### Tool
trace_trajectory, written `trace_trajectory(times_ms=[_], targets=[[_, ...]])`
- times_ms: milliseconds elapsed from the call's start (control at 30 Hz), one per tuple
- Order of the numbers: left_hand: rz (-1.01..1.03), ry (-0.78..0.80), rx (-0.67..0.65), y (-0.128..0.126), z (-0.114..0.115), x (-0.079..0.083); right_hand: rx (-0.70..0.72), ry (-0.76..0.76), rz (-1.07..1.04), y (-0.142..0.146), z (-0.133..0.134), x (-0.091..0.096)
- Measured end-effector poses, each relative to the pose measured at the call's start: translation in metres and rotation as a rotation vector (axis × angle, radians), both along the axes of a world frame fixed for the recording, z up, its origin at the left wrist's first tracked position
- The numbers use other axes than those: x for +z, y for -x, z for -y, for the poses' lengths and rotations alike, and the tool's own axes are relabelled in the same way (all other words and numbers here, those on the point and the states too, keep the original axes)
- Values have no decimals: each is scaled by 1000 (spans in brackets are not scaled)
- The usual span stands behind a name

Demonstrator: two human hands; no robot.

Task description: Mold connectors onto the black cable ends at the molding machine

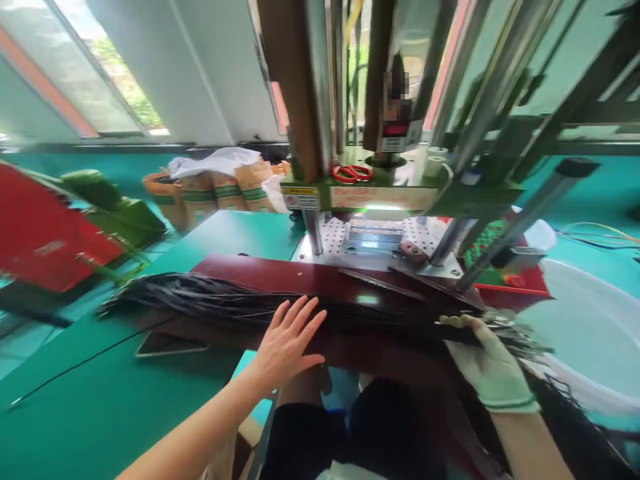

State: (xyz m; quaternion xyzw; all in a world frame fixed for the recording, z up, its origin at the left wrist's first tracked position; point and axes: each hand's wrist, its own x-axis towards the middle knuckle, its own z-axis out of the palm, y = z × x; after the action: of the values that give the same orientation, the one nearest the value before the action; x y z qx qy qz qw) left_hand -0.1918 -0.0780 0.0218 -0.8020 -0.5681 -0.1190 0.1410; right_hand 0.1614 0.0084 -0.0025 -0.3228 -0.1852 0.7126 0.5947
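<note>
A long bundle of thin black cables (200, 297) lies across the dark red board and the green table. My bare left hand (293, 333) is open, fingers spread, over the front edge of the bundle near its middle; I cannot tell whether it touches. At the right, my right hand (480, 363), in a white glove, has its fingers curled round the dark cables. Just beyond it, the silvery metal ends (520, 337) of the bundle stick out. One single black cable (90, 358) trails off to the left over the green surface.
Behind the board stands a green press (400, 200) with metal columns, red scissors (353, 174) on its ledge and a metal fixture (374, 237) below. A red tray (517, 293) and a large white tub (595, 320) are at the right. A phone-like flat object (170, 344) lies left.
</note>
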Motion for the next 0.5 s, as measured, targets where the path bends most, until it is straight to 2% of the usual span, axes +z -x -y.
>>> trace_trajectory(times_ms=[67,200,367,500], targets=[[-38,-16,-4,-17,-31,-12,11,47,-27,-4,3,1],[-90,27,-4,-6,-64,-23,12,99,-94,6,15,0],[-160,99,-15,8,-76,-24,11,110,-135,13,22,3],[-138,142,17,9,-77,-24,105,96,-56,0,21,9]])
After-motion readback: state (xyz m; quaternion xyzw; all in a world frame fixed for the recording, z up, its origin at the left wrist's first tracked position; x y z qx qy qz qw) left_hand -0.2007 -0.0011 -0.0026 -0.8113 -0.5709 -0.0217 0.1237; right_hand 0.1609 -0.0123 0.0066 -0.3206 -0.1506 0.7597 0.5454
